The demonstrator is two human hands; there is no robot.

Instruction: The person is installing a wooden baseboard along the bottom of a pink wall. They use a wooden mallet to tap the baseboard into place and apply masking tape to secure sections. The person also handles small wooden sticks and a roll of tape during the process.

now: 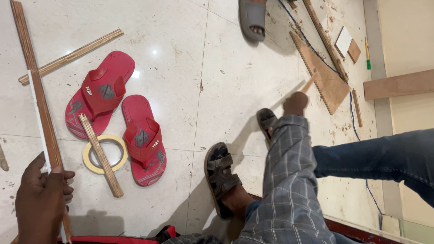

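The pale tiled floor fills the view, and everything here is placed from the pair of red flip-flops lying on it. Well to the right of the sandals, a triangular plywood offcut lies flat, with a blue cord running past it and a wooden plank beyond. To the left of the sandals, a long thin wooden strip with a white edge runs from the top of the view down into the left hand, whose fingers are curled and clamped around the strip's lower end. A second long strip lies slantwise above the sandals. Just below them, a short wooden strip rests across a roll of masking tape, touching the lower sandal's edge. Right of the sandals, past a brown sandalled foot, the right hand reaches out in a plaid sleeve, fist closed on a small wooden stick that points toward the plywood offcut. Another person's grey slipper stands above.
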